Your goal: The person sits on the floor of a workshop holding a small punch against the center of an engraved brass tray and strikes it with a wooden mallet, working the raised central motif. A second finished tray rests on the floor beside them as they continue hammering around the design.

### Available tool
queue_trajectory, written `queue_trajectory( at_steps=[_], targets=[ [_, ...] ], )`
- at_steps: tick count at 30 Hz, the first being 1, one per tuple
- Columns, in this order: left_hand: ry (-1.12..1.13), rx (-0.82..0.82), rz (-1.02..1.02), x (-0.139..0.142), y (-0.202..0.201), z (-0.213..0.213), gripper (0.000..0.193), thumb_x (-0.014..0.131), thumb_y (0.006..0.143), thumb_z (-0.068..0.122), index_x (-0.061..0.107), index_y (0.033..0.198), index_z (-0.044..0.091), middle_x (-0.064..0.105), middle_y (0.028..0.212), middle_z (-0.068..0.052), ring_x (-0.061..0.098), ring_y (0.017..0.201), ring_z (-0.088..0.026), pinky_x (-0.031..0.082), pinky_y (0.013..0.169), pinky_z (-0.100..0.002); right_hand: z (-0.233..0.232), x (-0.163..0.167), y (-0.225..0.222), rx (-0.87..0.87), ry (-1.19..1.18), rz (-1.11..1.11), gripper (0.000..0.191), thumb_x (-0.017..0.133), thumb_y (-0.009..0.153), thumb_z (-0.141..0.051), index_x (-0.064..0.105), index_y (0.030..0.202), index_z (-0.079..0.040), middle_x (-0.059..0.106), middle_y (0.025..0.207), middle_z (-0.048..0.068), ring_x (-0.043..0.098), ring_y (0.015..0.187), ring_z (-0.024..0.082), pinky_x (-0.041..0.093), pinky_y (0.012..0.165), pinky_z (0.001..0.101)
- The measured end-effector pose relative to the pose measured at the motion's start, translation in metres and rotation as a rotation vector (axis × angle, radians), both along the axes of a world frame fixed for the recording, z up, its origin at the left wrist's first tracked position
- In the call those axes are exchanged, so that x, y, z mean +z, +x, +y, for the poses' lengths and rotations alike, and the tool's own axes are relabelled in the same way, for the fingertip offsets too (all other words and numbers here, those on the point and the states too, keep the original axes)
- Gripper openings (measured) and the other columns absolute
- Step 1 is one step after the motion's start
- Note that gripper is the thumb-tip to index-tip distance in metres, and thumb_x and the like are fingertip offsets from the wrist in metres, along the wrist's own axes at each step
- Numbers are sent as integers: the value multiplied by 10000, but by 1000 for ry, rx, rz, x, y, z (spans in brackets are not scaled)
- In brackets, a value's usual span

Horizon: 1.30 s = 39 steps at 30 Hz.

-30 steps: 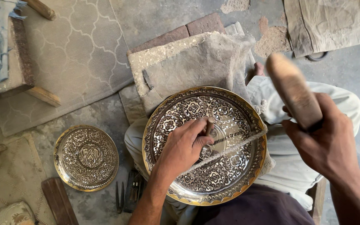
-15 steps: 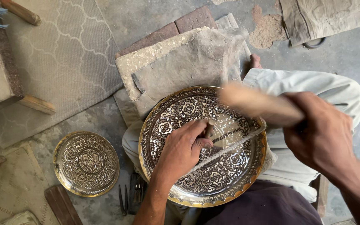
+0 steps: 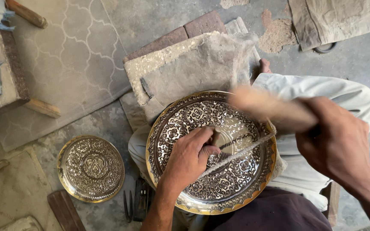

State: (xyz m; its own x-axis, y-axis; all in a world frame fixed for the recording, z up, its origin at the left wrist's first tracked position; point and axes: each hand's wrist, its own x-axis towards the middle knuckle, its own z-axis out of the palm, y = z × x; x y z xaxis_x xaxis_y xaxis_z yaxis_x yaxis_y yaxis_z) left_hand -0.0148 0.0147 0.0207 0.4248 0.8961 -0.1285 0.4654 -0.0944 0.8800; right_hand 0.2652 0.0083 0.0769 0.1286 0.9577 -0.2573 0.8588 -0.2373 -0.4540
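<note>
Chisel is being pinched upright by the left hand at frame centre on the stiff, engraved brass tray, while the blurred wooden mallet is being gripped tight by the right hand.

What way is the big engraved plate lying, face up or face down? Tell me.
Face up: the large engraved plate shows its patterned face and raised rim, resting on the person's lap under the left hand.

Glossy engraved metal tray, smooth wooden mallet, rough matt cloth
</note>
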Motion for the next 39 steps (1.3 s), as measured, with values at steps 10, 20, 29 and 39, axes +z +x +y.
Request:
queue_trajectory(
  at_steps=[10, 20, 29, 39],
  targets=[
    [-38, -12, -15, -4, -3, -8, 225, 705, 925, 147, 669, 1126, 52, 733, 983, -93, 752, 853, -243, 569, 750, -408, -4, 0, -5, -82, -39, 7, 505, 662, 832, -80, 634, 1335, -122, 695, 935, 135, 725, 874, 299, 583, 787, 434],
    [-103, 530, -464, -9, -21, -37, 201, 720, 969, 73, 590, 1102, -2, 678, 985, -39, 671, 879, -98, 569, 802, -253, -17, -38, 32, -34, -278, 385, 615, 724, 695, 25, 634, 1292, -89, 715, 922, 86, 682, 795, 180, 563, 745, 340],
    [-172, 753, -434, -2, -7, -60, 233, 691, 964, 66, 560, 1146, 1, 704, 924, -60, 660, 798, -89, 577, 719, -231, -50, -73, 49, -167, -276, 614, 592, 724, 668, 61, 646, 1247, -38, 762, 1003, 83, 684, 874, 160, 548, 765, 333],
    [-190, 798, -228, -3, 18, -20, 279, 710, 955, 218, 538, 1096, 50, 781, 836, -86, 789, 716, -163, 594, 584, -300, -8, -41, 45, -167, -97, 443, 528, 722, 729, 48, 624, 1248, 20, 768, 1106, 109, 709, 956, 199, 554, 824, 351]
  ],
)
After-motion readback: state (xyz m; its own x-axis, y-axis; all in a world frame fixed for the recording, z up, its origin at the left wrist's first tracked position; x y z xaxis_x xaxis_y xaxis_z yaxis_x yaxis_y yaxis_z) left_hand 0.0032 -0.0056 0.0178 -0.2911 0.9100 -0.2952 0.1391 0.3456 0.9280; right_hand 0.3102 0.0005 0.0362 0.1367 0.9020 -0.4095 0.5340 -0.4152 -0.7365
